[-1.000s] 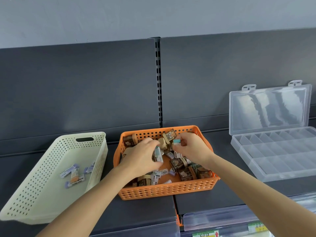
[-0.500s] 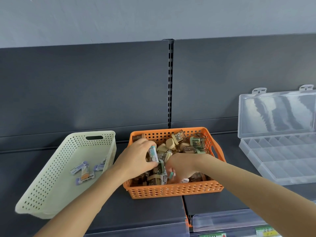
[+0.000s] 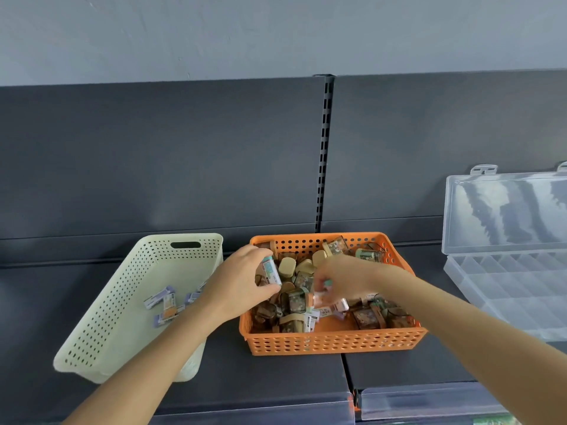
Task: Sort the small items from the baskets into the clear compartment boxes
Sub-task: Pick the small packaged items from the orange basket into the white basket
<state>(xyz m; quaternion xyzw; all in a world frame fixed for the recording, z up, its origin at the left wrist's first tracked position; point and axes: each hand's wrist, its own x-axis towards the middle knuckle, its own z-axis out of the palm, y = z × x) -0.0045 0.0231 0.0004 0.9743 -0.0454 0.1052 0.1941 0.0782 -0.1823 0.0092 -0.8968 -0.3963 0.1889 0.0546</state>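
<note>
An orange basket [image 3: 334, 343] on the dark shelf holds several small brown, beige and green packaged items. My left hand [image 3: 239, 282] is over its left side and grips a small white-and-teal packet [image 3: 271, 271] upright. Blurred by motion, my right hand [image 3: 340, 279] reaches into the middle of the basket and pinches a small teal-capped item [image 3: 325, 286]. At the right edge stands a clear compartment box [image 3: 518, 289] with its lid up. A cream basket [image 3: 122, 308] on the left is tilted and contains several purple-and-white packets [image 3: 167, 303].
The dark back panel rises right behind the baskets. A slotted upright post [image 3: 323, 154] runs down behind the orange basket. Clear price-strip holders [image 3: 429, 400] line the shelf's front edge. Bare shelf lies between the orange basket and the clear box.
My right hand went down from the basket's back into its middle, then shifted right with the teal-capped item. My left hand kept its packet. The view drifted left.
</note>
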